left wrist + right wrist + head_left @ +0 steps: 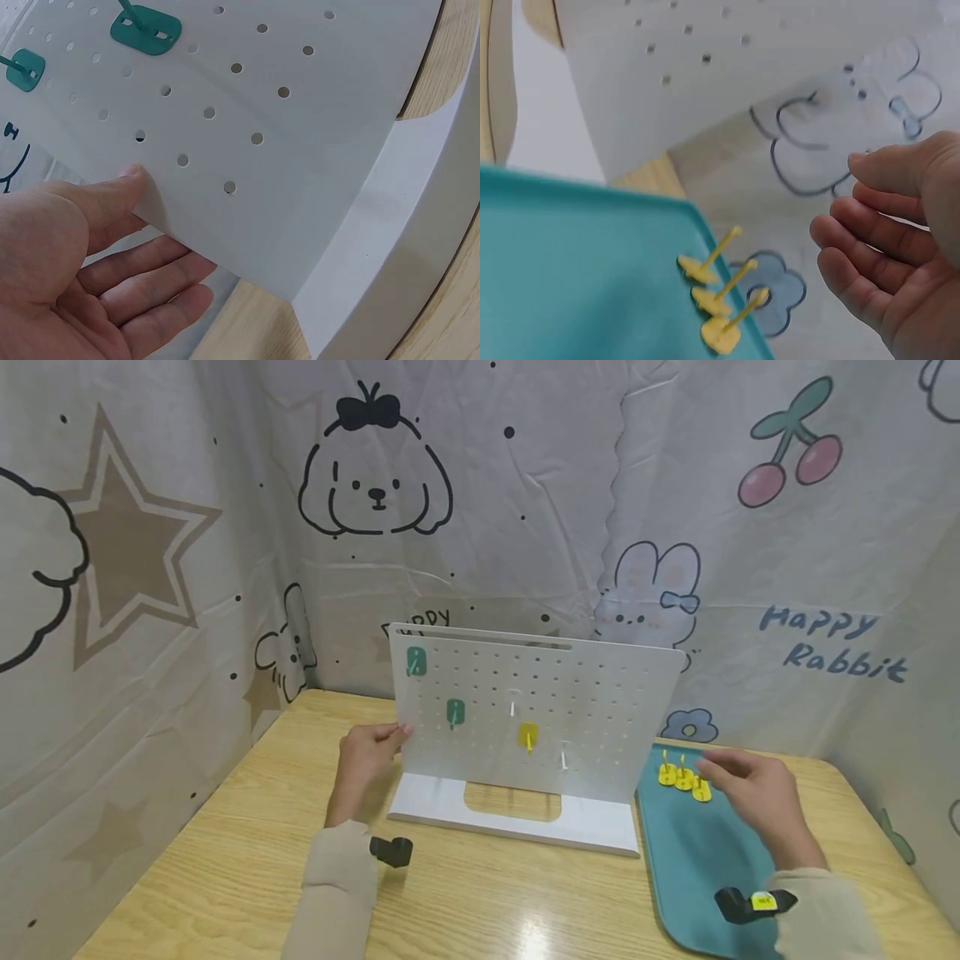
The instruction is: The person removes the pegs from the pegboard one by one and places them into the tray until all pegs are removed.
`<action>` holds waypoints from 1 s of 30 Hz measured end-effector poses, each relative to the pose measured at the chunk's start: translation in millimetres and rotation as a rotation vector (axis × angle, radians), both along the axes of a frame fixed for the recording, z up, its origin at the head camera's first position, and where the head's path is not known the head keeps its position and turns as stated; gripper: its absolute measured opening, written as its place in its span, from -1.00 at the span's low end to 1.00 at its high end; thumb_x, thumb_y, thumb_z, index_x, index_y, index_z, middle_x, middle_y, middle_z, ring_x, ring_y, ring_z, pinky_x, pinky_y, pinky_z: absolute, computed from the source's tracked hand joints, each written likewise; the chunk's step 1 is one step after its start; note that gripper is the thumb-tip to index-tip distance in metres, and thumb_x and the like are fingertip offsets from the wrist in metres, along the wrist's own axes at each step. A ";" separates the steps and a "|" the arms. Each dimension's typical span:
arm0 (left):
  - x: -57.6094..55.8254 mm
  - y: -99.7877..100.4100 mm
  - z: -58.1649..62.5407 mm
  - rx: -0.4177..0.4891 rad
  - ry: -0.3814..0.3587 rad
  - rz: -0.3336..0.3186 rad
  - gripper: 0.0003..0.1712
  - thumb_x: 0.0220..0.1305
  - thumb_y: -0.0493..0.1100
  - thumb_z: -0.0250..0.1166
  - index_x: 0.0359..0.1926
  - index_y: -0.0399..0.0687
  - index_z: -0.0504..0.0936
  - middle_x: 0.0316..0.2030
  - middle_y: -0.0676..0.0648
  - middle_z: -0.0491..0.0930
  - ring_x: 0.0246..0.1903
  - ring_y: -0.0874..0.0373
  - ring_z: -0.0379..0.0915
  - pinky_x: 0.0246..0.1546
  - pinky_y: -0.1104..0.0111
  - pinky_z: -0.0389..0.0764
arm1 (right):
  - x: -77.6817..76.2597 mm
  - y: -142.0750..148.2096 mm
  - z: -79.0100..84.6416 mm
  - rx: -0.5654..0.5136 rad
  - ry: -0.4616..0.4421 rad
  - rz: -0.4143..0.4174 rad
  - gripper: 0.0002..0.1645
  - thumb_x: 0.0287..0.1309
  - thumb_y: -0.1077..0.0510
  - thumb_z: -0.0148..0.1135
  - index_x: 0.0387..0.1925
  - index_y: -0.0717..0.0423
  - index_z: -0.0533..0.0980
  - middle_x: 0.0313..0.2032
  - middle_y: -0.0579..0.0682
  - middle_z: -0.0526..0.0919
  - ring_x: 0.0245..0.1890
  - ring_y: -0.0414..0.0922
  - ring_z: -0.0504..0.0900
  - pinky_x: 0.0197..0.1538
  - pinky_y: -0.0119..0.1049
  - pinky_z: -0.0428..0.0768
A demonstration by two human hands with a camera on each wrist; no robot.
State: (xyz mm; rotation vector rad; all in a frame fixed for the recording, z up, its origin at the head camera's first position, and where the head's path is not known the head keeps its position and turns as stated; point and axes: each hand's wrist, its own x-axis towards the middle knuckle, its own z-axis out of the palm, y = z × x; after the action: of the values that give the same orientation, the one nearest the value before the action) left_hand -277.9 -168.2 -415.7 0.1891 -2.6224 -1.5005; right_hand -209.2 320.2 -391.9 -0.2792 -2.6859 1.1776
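A white pegboard (480, 727) stands upright on its base. My left hand (367, 760) grips its left edge, and the left wrist view shows the thumb (112, 191) on the front face with fingers partly behind the edge. Two green hooks (416, 662), two white hooks (513, 703) and a yellow hook (528, 737) are on the board. Three yellow hooks (683, 778) lie in a row near the far end of a teal tray (712, 868). Beside them, above the tray, is my right hand (757, 793), its fingers loosely bent with nothing between them in the right wrist view.
The wooden table (450, 885) carries the board, with the tray to its right. A printed curtain (525, 527) hangs behind the table and along its sides. An oblong opening (512, 802) passes through the board's base.
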 end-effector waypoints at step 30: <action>-2.1 -0.8 -1.8 -0.016 0.002 0.020 -0.55 0.42 0.11 0.26 0.15 -0.03 0.68 -0.02 -0.14 0.70 -0.13 -0.03 0.61 -0.23 0.16 0.56 | 4.3 -94.9 3.1 -0.036 0.197 0.318 -0.65 0.29 0.09 0.37 -0.04 0.29 0.67 -0.15 0.10 0.74 -0.14 0.01 0.72 -0.18 -0.32 0.63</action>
State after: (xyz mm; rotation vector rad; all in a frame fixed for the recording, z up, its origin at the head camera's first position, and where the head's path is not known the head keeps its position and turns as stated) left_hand -280.0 -169.0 -417.5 0.2124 -2.6224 -1.4719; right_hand -204.9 225.3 -388.9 0.2572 -2.5989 1.2619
